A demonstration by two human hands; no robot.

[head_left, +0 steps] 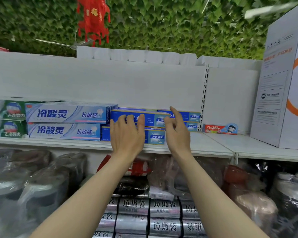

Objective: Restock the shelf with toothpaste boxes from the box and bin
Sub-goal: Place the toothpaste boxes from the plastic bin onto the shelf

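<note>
Dark blue toothpaste boxes (155, 118) lie stacked on the white shelf (213, 145), in front of my hands. My left hand (127, 134) is raised before the stack, fingers straight and spread, fingertips at the top front box; whether they touch it I cannot tell. My right hand (177, 131) hovers at the right end of that box, index finger stretched up, other fingers loosely bent, holding nothing. Light blue toothpaste boxes (65, 122) are stacked to the left, green and white ones (10, 119) at the far left. A small red Colgate box (218, 129) lies to the right.
A large white carton (282, 83) with orange print stands on the shelf at the right. Below the shelf sit plastic-wrapped goods (41, 186) and silver rolls of rubbish bags (150, 217). A slotted upright (204, 97) divides the shelf back. Bare shelf lies between the Colgate box and the carton.
</note>
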